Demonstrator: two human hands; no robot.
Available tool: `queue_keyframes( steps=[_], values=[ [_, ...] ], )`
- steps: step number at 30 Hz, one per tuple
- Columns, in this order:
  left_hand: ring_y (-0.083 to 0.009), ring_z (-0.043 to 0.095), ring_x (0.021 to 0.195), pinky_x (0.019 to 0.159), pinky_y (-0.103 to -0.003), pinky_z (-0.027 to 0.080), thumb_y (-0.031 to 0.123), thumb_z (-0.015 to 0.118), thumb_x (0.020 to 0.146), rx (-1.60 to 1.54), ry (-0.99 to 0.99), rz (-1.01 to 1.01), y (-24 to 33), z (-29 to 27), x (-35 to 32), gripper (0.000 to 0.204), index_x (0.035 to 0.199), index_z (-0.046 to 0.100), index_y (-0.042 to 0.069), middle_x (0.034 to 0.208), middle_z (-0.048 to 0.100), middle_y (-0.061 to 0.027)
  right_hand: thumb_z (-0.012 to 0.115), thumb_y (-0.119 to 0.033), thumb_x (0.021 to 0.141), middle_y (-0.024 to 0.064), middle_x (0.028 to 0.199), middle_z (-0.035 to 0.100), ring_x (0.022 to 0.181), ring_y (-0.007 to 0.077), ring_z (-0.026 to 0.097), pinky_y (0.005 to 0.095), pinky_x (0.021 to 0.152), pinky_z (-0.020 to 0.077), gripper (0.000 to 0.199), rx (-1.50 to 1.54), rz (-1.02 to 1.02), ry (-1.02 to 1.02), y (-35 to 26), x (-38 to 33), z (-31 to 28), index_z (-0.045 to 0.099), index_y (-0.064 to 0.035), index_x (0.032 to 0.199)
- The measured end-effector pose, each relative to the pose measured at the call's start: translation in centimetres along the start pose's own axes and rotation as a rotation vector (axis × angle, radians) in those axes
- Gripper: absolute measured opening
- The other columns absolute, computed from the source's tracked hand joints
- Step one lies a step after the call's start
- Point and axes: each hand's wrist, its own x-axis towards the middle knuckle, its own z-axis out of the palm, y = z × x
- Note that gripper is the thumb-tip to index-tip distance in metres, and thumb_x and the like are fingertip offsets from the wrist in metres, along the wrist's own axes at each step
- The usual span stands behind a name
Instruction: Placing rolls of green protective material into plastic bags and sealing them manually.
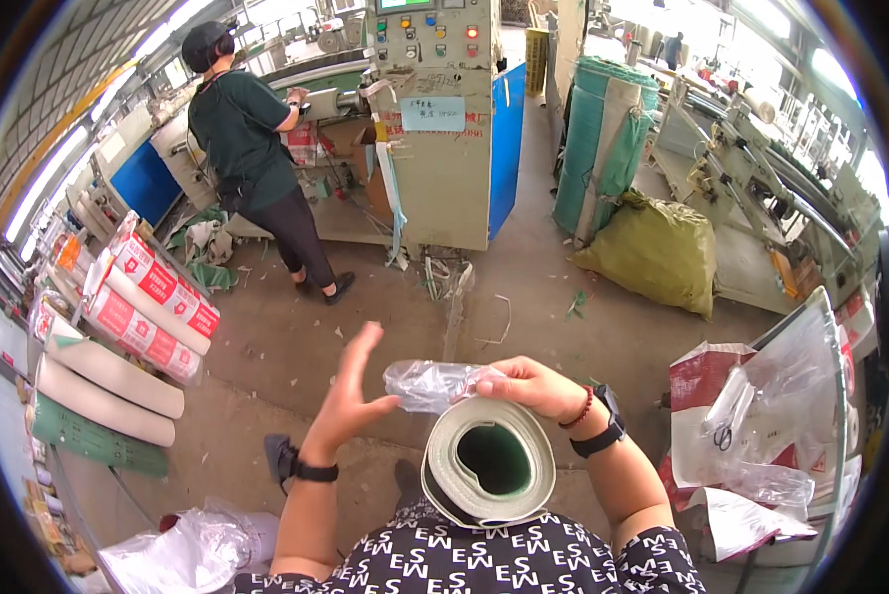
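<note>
Upright against my body stands a thick roll of pale sheet material [442, 473], its hollow green-lined end facing up at me. Just beyond the roll's top, my right hand [535, 386] pinches a crumpled piece of clear plastic film [426, 384] between thumb and fingers. My left hand [350, 401] is raised at the film's other end, fingers stretched up and thumb pointing toward it. Whether the left thumb touches the film I cannot tell.
Wrapped rolls [145, 337] and bare rolls [107, 396] lean at left. A co-worker [246, 148] stands at a machine beside a control cabinet [434, 188]. Right of it are a green-wrapped roll [603, 148] and a yellow-green sack [652, 252]. Scissors [723, 437] lie on a cart at right.
</note>
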Motion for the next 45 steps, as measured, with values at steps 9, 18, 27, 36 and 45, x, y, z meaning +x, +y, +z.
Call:
queue_keyframes(
  steps=[9, 18, 27, 36, 45],
  values=[
    [-0.0061, 0.051, 0.067, 0.07, -0.023, 0.042, 0.01, 0.067, 0.086, -0.732, -0.307, -0.311, 5.6, -1.4, -6.1, 0.007, 0.083, 0.064, 0.005, 0.075, 0.061, 0.0011, 0.052, -0.03, 0.1, 0.0009, 0.109, 0.064, 0.103, 0.0101, 0.055, 0.028, 0.095, 0.0423, 0.034, 0.01, -0.172, 0.128, 1.8, -5.9, 1.7, 0.063, -0.0012, 0.115],
    [-0.0158, 0.059, 0.084, 0.099, -0.04, 0.036, 0.018, 0.069, 0.08, 0.401, -0.572, 0.257, 5.8, -0.6, -8.1, 0.005, 0.085, 0.069, 0.017, 0.083, 0.062, 0.001, 0.068, -0.025, 0.086, -0.0014, 0.086, 0.059, 0.094, 0.018, 0.054, 0.0418, 0.099, 0.0327, 0.009, -0.937, -0.421, -0.109, 1.6, -9.5, 3.5, 0.069, -0.0157, 0.086],
    [-0.0271, 0.062, 0.082, 0.07, -0.034, 0.048, 0.018, 0.056, 0.086, 0.508, -0.27, -0.159, -17.5, 11.1, -17.4, 0.015, 0.095, 0.064, 0.008, 0.089, 0.066, -0.0101, 0.057, -0.022, 0.084, 0.0001, 0.1, 0.067, 0.102, 0.0205, 0.058, 0.0392, 0.084, 0.0453, 0.02, -0.349, -0.129, 0.272, 38.3, -1.5, -7.5, 0.071, -0.0144, 0.096],
    [-0.0223, 0.06, 0.082, 0.073, -0.033, 0.046, 0.018, 0.055, 0.089, 0.447, -0.515, -0.944, -31.4, 12.6, -27.8, 0.014, 0.095, 0.063, 0.008, 0.089, 0.064, -0.0078, 0.059, -0.015, 0.084, -0.005, 0.108, 0.063, 0.112, 0.0188, 0.052, 0.0383, 0.082, 0.0457, 0.019, -1.423, 0.418, -0.243, 43.0, 14.0, -0.1, 0.074, -0.0189, 0.094],
    [-0.0176, 0.058, 0.082, 0.076, -0.032, 0.045, 0.018, 0.054, 0.091, 0.006, -0.361, -1.284, -41.8, 12.3, -30.5, 0.014, 0.095, 0.061, 0.007, 0.088, 0.062, -0.0055, 0.053, -0.017, 0.085, -0.0031, 0.099, 0.063, 0.106, 0.0204, 0.053, 0.0378, 0.085, 0.0437, 0.022, -1.383, 0.463, -0.296, 57.0, 17.4, -1.1, 0.073, -0.0201, 0.091]
  ],
)
